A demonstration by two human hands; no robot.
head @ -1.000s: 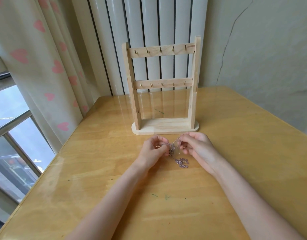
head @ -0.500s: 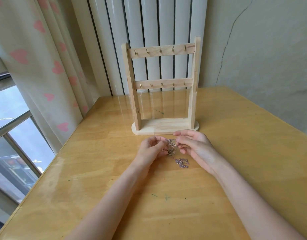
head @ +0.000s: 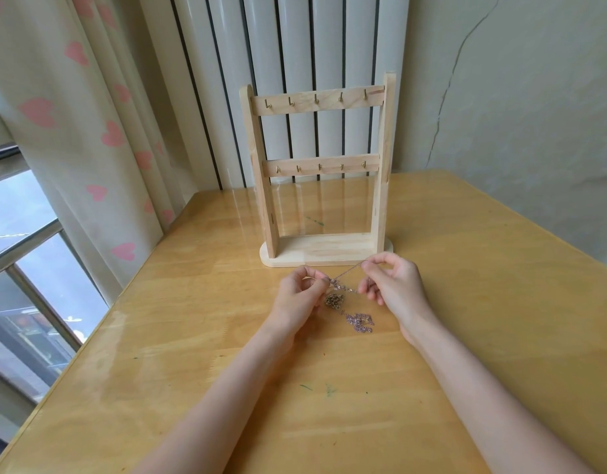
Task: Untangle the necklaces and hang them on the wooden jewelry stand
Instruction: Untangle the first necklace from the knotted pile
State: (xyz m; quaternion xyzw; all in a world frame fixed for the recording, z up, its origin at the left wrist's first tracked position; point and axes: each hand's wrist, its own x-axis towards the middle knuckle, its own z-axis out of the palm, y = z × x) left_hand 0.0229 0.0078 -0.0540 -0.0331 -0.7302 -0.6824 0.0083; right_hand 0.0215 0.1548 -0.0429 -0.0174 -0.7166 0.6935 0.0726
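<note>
Necklaces [head: 346, 295], seemingly fine metal chains, stretch tangled between left grip [head: 300, 295] and right grip [head: 394, 282], both pinching.

Both hands [head: 350, 292] pinch tangled necklaces [head: 346, 299] before wooden stand [head: 320, 172].

You have two hands in view: your left hand [head: 300, 295] and your right hand [head: 394, 285], each pinching the chain. Between them you hold one tangle of necklaces [head: 346, 302]; how many separate chains make it up cannot be told, though you can pick out two clumps, a brownish one [head: 334, 300] hanging just below your fingers and a purplish one [head: 360, 322] lying on the table. You face one wooden jewelry stand [head: 319, 248] with two uprights, two crossbars and one base. The upper crossbar [head: 319, 103] carries five hooks, and the lower crossbar [head: 320, 166] carries five as well, ten hooks in all. You work at one table [head: 192, 388].
</note>
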